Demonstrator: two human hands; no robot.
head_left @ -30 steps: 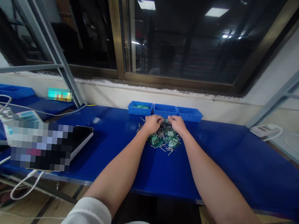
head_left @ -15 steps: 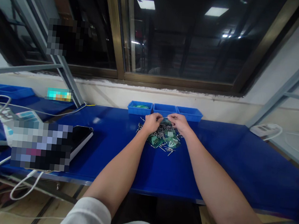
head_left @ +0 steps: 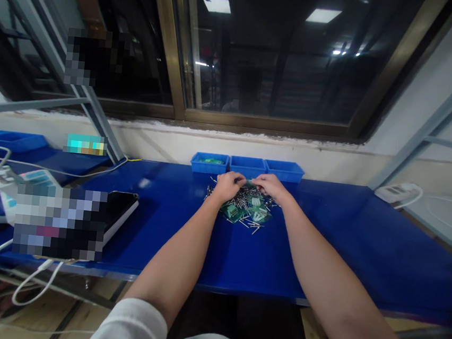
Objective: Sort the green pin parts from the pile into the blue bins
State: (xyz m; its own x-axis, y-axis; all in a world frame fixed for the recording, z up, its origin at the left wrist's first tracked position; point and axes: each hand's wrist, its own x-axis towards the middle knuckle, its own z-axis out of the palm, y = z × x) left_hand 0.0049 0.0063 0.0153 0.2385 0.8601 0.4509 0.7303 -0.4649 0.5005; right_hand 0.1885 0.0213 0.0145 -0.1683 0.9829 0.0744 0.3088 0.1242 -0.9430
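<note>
As left hand [head_left: 229, 186] and right hand [head_left: 269, 187] screen some pins [head_left: 244, 200], grip opening, hold unclear, blue bins [head_left: 247, 169] behind

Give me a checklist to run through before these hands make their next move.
1. Left hand and right hand both at the pile's far side: ok.
2. Grip on a small part: cannot tell, too small to see.
3. Green boards separated from metal pins: not ok, they lie mixed.
4. Three blue bins upright, side by side: ok.
5. Dark-topped device clear of the left forearm: ok.
</note>
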